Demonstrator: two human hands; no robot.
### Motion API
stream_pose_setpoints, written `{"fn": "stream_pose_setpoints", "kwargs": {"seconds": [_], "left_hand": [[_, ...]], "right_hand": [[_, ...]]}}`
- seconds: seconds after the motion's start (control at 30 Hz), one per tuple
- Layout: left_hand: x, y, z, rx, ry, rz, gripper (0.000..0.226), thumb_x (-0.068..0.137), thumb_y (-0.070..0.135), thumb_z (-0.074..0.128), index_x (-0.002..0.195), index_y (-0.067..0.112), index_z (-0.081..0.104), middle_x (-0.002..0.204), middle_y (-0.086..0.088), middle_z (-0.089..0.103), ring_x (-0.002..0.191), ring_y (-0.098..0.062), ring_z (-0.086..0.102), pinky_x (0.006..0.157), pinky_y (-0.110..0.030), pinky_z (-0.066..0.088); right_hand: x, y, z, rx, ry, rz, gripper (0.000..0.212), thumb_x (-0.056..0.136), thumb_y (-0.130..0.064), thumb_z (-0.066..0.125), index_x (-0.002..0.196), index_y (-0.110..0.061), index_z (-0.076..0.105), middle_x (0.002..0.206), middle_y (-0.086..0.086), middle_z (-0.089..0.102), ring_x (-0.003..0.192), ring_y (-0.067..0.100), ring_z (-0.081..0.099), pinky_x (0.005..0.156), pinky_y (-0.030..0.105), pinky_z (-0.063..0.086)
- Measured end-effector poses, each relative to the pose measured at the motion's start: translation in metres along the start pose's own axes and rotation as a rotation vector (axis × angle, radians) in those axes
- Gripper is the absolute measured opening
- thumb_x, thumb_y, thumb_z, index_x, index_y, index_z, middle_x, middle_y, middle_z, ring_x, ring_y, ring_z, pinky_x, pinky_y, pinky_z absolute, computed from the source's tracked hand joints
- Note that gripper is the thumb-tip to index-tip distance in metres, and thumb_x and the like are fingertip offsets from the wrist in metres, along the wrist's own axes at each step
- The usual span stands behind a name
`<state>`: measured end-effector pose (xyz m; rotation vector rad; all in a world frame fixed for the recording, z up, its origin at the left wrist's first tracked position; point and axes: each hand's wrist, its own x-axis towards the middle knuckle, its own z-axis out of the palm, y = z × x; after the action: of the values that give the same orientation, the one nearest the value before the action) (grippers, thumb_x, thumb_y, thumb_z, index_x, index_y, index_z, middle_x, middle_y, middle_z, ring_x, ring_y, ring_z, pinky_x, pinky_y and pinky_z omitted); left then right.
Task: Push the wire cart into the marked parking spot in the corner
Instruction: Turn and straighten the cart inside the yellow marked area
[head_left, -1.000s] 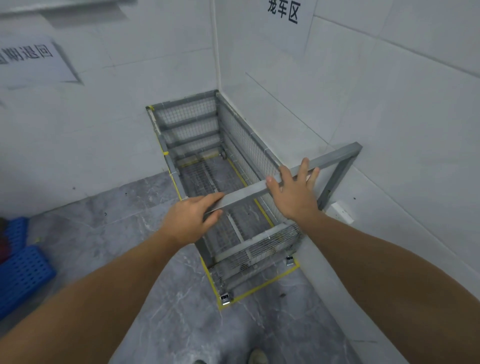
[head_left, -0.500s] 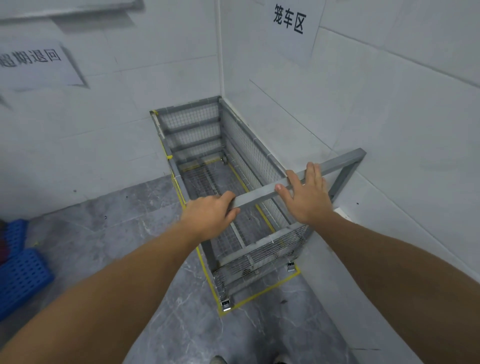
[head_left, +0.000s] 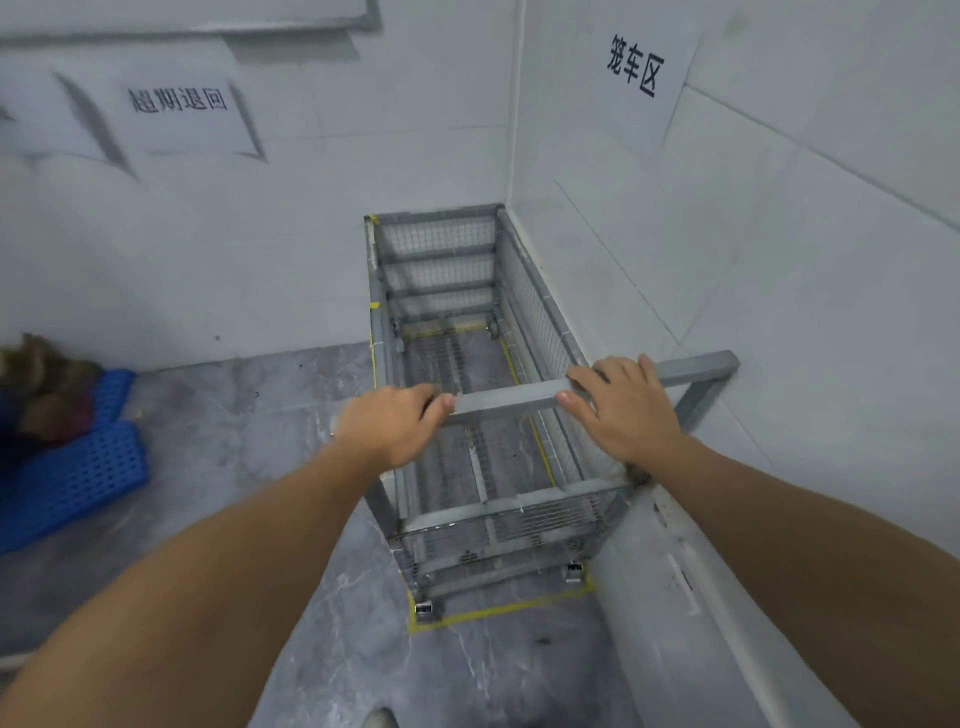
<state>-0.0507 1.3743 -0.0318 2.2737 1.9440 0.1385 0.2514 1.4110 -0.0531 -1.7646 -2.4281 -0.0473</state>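
A grey wire cart (head_left: 447, 270) with mesh sides stands in the corner, its far end against the back wall and its right side along the right wall. Yellow tape (head_left: 498, 610) marks a rectangle on the floor around its wheels. Across the near top runs a grey handle bar (head_left: 506, 401). My left hand (head_left: 389, 428) is curled over the bar's left end. My right hand (head_left: 626, 410) lies on the bar further right, fingers spread over it and thumb under the near side.
White tiled walls meet at the corner, with a paper sign (head_left: 636, 65) on the right wall and another sign (head_left: 179, 98) on the back wall. Blue perforated plastic crates (head_left: 72, 473) lie on the grey marble floor at the left. A shoe tip (head_left: 379, 719) shows below.
The view has shifted so cart and hands sit slightly lower and further right in the frame. My left hand has closed more firmly over the bar. The cart stays inside the tape.
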Motion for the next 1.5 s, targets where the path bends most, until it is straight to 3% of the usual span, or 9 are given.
{"fn": "stream_pose_setpoints", "kwargs": {"seconds": [0.2, 0.4, 0.57, 0.73, 0.8, 0.97, 1.17, 1.3, 1.5], "left_hand": [[-0.004, 0.031, 0.002, 0.072, 0.107, -0.246, 0.058, 0.1, 0.053, 0.017, 0.087, 0.018, 0.062, 0.081, -0.009, 0.066, 0.068, -0.028, 0.048, 0.072, -0.04, 0.037], [0.003, 0.033, 0.011, 0.145, 0.182, -0.245, 0.056, 0.1, 0.051, 0.016, 0.071, 0.022, 0.054, 0.059, -0.002, 0.055, 0.056, -0.027, 0.053, 0.072, -0.038, 0.048], [0.015, 0.029, 0.019, 0.253, 0.2, -0.285, 0.06, 0.1, 0.048, 0.018, 0.079, 0.02, 0.066, 0.065, -0.004, 0.065, 0.062, -0.03, 0.063, 0.059, -0.033, 0.039], [0.016, 0.036, 0.011, 0.214, 0.111, -0.339, 0.054, 0.101, 0.041, 0.019, 0.089, 0.017, 0.065, 0.064, -0.001, 0.055, 0.056, -0.025, 0.049, 0.063, -0.036, 0.038], [0.015, 0.039, 0.009, 0.171, 0.055, -0.356, 0.046, 0.102, 0.038, 0.019, 0.099, 0.017, 0.06, 0.072, -0.003, 0.058, 0.063, -0.026, 0.05, 0.078, -0.044, 0.043], [0.008, 0.038, 0.009, 0.038, -0.007, -0.377, 0.066, 0.098, 0.055, 0.01, 0.107, 0.015, 0.062, 0.108, -0.015, 0.065, 0.107, -0.035, 0.055, 0.102, -0.056, 0.033], [-0.029, 0.047, -0.005, -0.018, 0.018, -0.277, 0.058, 0.097, 0.058, 0.018, 0.126, 0.023, 0.054, 0.133, -0.008, 0.054, 0.126, -0.032, 0.043, 0.105, -0.053, 0.029], [-0.061, 0.054, -0.011, 0.006, 0.06, -0.205, 0.062, 0.097, 0.06, 0.023, 0.148, 0.026, 0.033, 0.154, -0.003, 0.037, 0.142, -0.027, 0.029, 0.115, -0.051, 0.019], [-0.123, 0.056, -0.03, 0.047, 0.179, -0.12, 0.066, 0.096, 0.061, 0.022, 0.152, 0.026, 0.025, 0.159, -0.002, 0.028, 0.148, -0.023, 0.017, 0.12, -0.047, 0.012]], "right_hand": [[0.006, 0.019, 0.009, 0.007, 0.11, -0.09, 0.062, 0.093, -0.07, 0.012, 0.104, -0.027, 0.056, 0.097, 0.004, 0.057, 0.095, 0.029, 0.049, 0.102, 0.05, 0.029], [0.013, 0.029, 0.022, -0.068, 0.284, -0.16, 0.051, 0.094, -0.067, 0.028, 0.094, -0.025, 0.058, 0.087, 0.0, 0.056, 0.083, 0.025, 0.049, 0.081, 0.042, 0.031], [0.023, 0.04, 0.033, -0.132, 0.362, -0.218, 0.05, 0.091, -0.069, 0.035, 0.088, -0.024, 0.058, 0.08, -0.001, 0.057, 0.075, 0.025, 0.053, 0.074, 0.04, 0.032], [0.023, 0.035, 0.023, -0.111, 0.288, -0.203, 0.055, 0.09, -0.072, 0.024, 0.085, -0.026, 0.055, 0.077, -0.001, 0.057, 0.074, 0.026, 0.053, 0.072, 0.039, 0.029], [0.02, 0.032, 0.017, -0.102, 0.233, -0.182, 0.06, 0.089, -0.074, 0.016, 0.087, -0.027, 0.054, 0.08, -0.002, 0.058, 0.078, 0.025, 0.052, 0.073, 0.04, 0.029], [0.014, 0.021, 0.001, -0.073, 0.024, -0.102, 0.061, 0.088, -0.073, 0.012, 0.106, -0.03, 0.052, 0.108, 0.0, 0.058, 0.103, 0.026, 0.047, 0.091, 0.043, 0.031], [-0.006, 0.006, -0.007, 0.068, 0.036, -0.065, 0.06, 0.093, -0.067, 0.024, 0.125, -0.025, 0.052, 0.13, 0.007, 0.05, 0.126, 0.031, 0.036, 0.11, 0.051, 0.025], [-0.032, -0.008, -0.022, 0.11, 0.017, -0.055, 0.064, 0.094, -0.067, 0.024, 0.14, -0.027, 0.041, 0.149, 0.007, 0.037, 0.143, 0.029, 0.02, 0.115, 0.054, 0.017], [-0.086, -0.039, -0.062, 0.1, 0.04, -0.004, 0.067, 0.095, -0.066, 0.024, 0.148, -0.026, 0.033, 0.16, 0.007, 0.024, 0.149, 0.027, 0.007, 0.118, 0.053, 0.007]]}}
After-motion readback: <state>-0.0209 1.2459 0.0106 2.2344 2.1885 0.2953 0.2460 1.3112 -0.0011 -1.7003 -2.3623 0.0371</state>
